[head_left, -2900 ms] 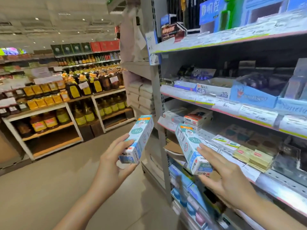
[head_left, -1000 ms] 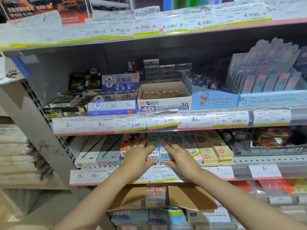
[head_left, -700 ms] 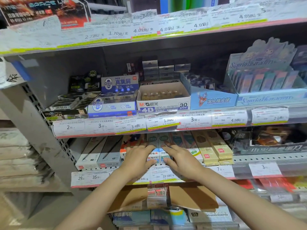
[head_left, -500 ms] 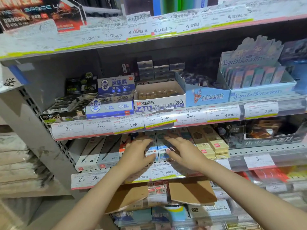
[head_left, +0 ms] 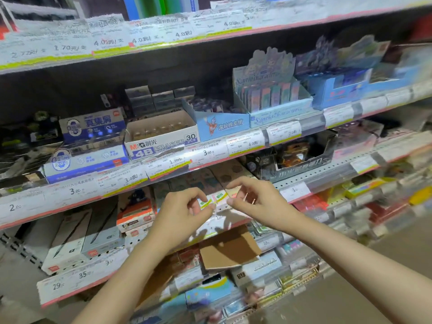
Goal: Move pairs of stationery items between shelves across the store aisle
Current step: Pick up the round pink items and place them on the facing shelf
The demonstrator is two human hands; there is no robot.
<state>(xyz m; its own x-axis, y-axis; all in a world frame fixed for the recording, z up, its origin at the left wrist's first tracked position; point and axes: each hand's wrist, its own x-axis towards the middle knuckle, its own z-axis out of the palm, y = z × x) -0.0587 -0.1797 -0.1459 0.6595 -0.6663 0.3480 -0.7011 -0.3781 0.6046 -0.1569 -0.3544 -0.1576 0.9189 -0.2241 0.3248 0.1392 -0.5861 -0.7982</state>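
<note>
stationery shelving, tilted across the frame and partly blurred.

left hand (head_left: 184, 212): centre of the frame, in front of the middle shelf, fingers loosely curled, holding nothing.

right hand (head_left: 256, 198): just right of it, fingers spread and half bent, nothing held. the two hands are close but apart.

flat stationery boxes (head_left: 210, 181): lying side by side on the middle shelf, directly behind and between the hands, pale with teal and tan printing; not touched by either hand as far as can be seen.

eraser box (head_left: 161, 136): white open carton marked 4b and 30 pcs, on the shelf above, centre-left.

blue display carton (head_left: 222, 125): right of the eraser box, touching it.

price tags (head_left: 77, 190): along every shelf edge, some reading 3.00 and 2.00.

black-and-white pen boxes (head_left: 70, 239): lower left, lying flat.

brown cardboard flap (head_left: 230, 250): below the hands, sticking out from the lower shelf.
</note>
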